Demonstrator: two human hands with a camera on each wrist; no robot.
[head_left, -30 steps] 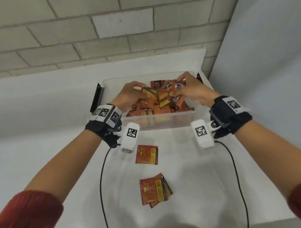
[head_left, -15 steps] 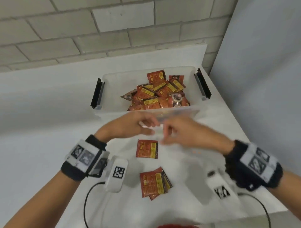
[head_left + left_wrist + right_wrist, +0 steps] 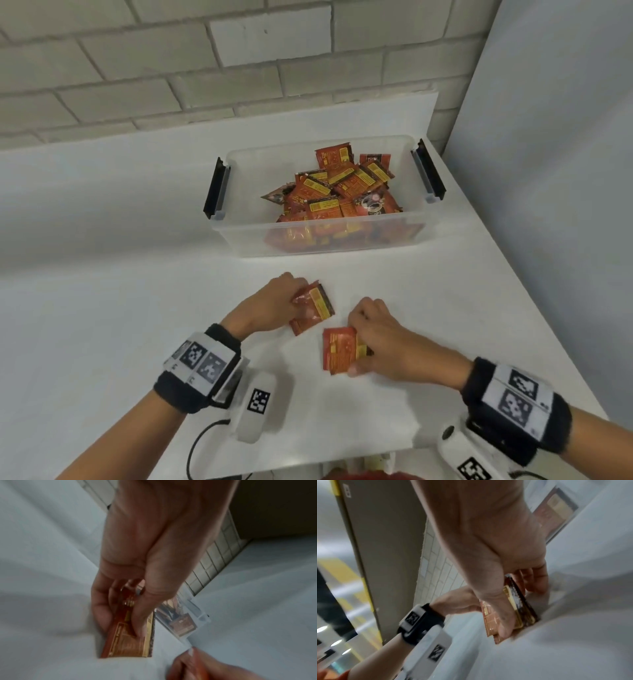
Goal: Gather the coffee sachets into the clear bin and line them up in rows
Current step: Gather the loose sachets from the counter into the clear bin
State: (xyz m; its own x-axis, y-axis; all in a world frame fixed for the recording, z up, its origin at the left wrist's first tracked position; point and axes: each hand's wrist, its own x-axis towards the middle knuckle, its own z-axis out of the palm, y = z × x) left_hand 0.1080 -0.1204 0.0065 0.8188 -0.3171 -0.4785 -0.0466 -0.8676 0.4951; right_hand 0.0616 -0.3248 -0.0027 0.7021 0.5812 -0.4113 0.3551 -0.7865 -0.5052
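The clear bin [image 3: 239,236] stands at the back of the white table, holding a loose heap of several red and yellow coffee sachets [image 3: 339,192]. In front of it my left hand [image 3: 284,301] pinches a single red sachet [image 3: 313,306] against the table; the left wrist view shows thumb and fingers curled round that sachet [image 3: 126,642]. To its right my right hand [image 3: 371,337] grips a small stack of sachets [image 3: 339,349] lying on the table. In the right wrist view the thumb lies across that stack [image 3: 510,614] with the fingers behind it.
The bin has black clip handles [image 3: 215,188] on both short sides. A brick wall [image 3: 205,68] runs behind the table and a grey panel [image 3: 548,171] closes the right side. The table's right edge [image 3: 534,329] runs diagonally near my right wrist.
Both hands have come out of the bin and down to the table. The left has taken hold of the single sachet, the right the small stack; the sachet has shifted left.
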